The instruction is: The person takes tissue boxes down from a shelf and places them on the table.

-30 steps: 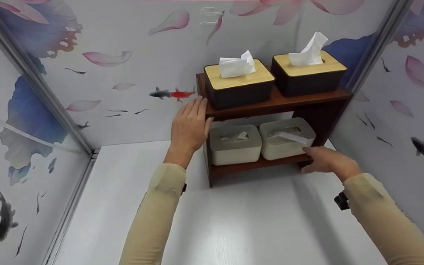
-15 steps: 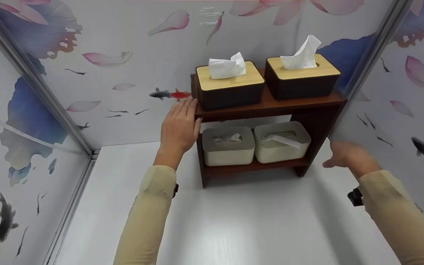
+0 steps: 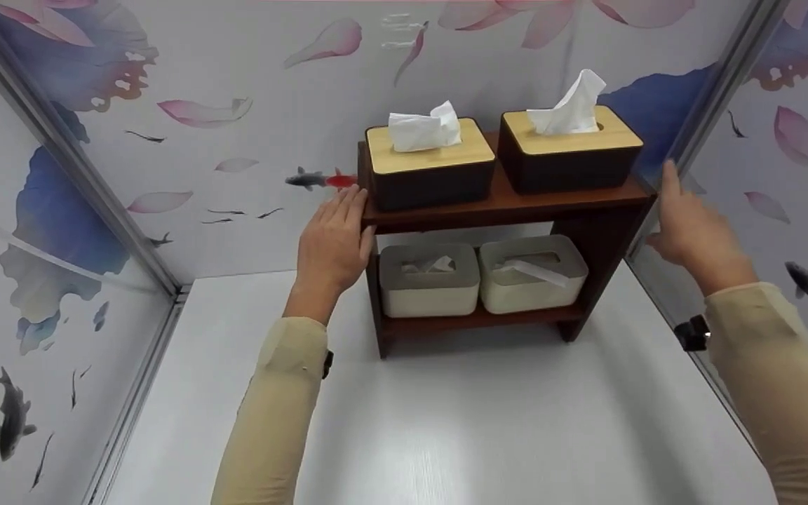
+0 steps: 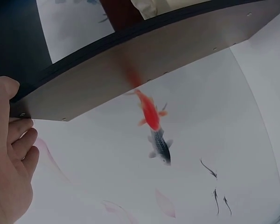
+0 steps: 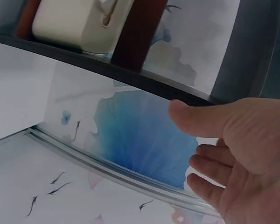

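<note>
A dark reddish-brown two-tier shelf (image 3: pixel 502 205) stands against the back wall. My left hand (image 3: pixel 332 245) holds its left side panel, the thumb at the front edge and the fingers along the outer face, as the left wrist view (image 4: pixel 11 154) also shows. My right hand (image 3: pixel 702 235) is beside the right end, fingers loosely extended; whether its thumb touches the edge I cannot tell. On top sit two black tissue boxes with wooden lids, a left one (image 3: pixel 432 184) and a right one (image 3: pixel 565 167). Below are two cream tissue boxes, left (image 3: pixel 431 298) and right (image 3: pixel 534 291).
The shelf stands on a white tabletop (image 3: pixel 418 428). Printed panels with fish and petals enclose it: a back wall (image 3: pixel 236 63), a left wall (image 3: pixel 60 315) and a right wall (image 3: pixel 783 231) near the right hand. Metal frame strips (image 3: pixel 130 231) run along the corners.
The shelf and all its boxes have shifted left, along with my left hand. My right hand has left the lower right front and moved right and up to the shelf's right end.
</note>
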Available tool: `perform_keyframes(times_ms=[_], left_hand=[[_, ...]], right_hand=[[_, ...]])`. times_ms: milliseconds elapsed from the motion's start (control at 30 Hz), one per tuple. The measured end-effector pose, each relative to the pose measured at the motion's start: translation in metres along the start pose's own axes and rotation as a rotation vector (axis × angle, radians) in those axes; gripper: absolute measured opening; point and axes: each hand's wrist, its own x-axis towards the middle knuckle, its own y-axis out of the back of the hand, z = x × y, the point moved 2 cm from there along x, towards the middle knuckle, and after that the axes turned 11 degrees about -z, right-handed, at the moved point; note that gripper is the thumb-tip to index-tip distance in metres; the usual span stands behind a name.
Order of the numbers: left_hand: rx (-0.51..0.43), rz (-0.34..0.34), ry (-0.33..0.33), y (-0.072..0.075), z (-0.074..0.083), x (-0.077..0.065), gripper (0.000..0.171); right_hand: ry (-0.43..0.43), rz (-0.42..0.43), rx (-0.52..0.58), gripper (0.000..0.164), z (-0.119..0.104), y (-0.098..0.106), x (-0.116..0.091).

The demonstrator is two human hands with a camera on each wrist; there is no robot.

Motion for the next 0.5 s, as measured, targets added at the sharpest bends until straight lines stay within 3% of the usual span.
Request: perform_keyframes(times_ms=[133, 333, 500], left_hand=[[-0.012, -0.002, -0.001, 0.001, -0.003, -0.001, 0.054], [0.002, 0.009, 0.003, 0.001, -0.005, -0.002, 0.054], [0.005, 0.012, 0.009, 0.001, -0.008, -0.003, 0.054]], right_hand=[[0.059, 0.067, -0.024, 0.104, -0.008, 0.006, 0.003], [0.176, 0.029, -0.080, 0.095, -0.019, 0.005, 0.012], [0.201, 0.031, -0.086, 0.097, -0.022, 0.000, 0.017]])
